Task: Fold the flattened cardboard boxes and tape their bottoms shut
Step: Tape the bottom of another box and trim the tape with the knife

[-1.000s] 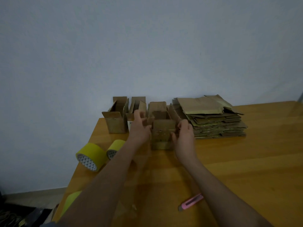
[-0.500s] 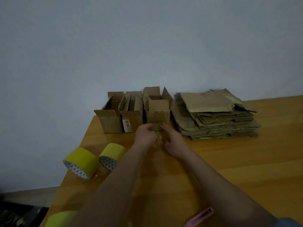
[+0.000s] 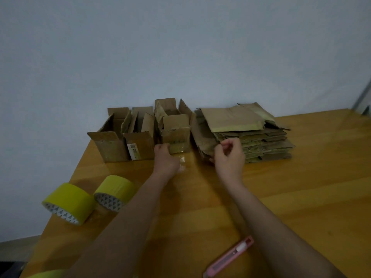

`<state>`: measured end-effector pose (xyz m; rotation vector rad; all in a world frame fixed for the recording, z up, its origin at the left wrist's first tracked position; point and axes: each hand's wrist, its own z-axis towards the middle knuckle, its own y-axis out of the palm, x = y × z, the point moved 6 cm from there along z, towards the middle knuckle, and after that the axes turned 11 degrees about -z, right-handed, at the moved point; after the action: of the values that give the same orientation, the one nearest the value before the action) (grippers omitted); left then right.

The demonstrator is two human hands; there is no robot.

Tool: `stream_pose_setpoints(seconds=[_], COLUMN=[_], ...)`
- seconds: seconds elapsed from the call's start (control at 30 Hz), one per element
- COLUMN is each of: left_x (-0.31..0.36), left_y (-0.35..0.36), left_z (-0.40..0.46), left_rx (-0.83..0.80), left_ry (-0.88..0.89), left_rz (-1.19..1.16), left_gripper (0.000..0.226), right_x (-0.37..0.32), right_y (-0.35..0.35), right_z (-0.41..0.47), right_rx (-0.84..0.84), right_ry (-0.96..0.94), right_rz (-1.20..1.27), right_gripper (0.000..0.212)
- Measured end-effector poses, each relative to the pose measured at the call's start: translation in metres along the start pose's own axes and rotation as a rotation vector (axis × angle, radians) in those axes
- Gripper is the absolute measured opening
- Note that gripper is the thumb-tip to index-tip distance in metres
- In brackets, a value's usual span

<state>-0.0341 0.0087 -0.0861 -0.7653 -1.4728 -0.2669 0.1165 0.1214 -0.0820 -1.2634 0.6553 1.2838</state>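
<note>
A white label [image 3: 134, 151], too blurred to read, sits on the middle of three upright folded boxes [image 3: 140, 137], their insides unclear, while the left hand [image 3: 166, 162] touches the rightmost box [image 3: 176, 135] with curled fingers and the right hand [image 3: 229, 157], fingers curled together, reaches the flattened stack [image 3: 261, 137].

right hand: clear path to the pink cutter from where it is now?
Probably yes. The pink cutter lies bare on the table beside the right forearm; the right hand, at the flat cardboard stack, would only pull back.
</note>
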Motion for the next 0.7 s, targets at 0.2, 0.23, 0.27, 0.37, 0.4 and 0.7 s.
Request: stream_pose_setpoints(seconds=[0.2, 0.23, 0.27, 0.37, 0.4, 0.7], left_x=[0.004, 0.003, 0.002, -0.003, -0.003, 0.041], left_y=[0.011, 0.011, 0.011, 0.014, 0.017, 0.013], left_z=[0.005, 0.006, 0.006, 0.003, 0.000, -0.027], left_rx=[-0.085, -0.086, -0.085, -0.106, -0.118, -0.082], left_ry=[-0.039, -0.038, -0.043, -0.117, -0.141, 0.159], left_rz=[0.003, 0.029, 0.059, 0.073, 0.047, 0.103], left_gripper=[0.070, 0.071, 0.070, 0.059, 0.056, 0.047], right_x=[0.024, 0.025, 0.025, 0.023, 0.022, 0.025], right_y=[-0.005, -0.005, -0.005, -0.006, -0.006, -0.026], right_z=[0.018, 0.021, 0.024, 0.035, 0.039, 0.025], right_rx=[-0.100, -0.119, -0.134, -0.157, -0.164, -0.105], right_ry=[0.556, 0.582, 0.605, 0.646, 0.652, 0.590], right_rz=[0.600, 0.634, 0.663, 0.702, 0.694, 0.546], right_gripper=[0.029, 0.033, 0.034, 0.031, 0.028, 0.011])
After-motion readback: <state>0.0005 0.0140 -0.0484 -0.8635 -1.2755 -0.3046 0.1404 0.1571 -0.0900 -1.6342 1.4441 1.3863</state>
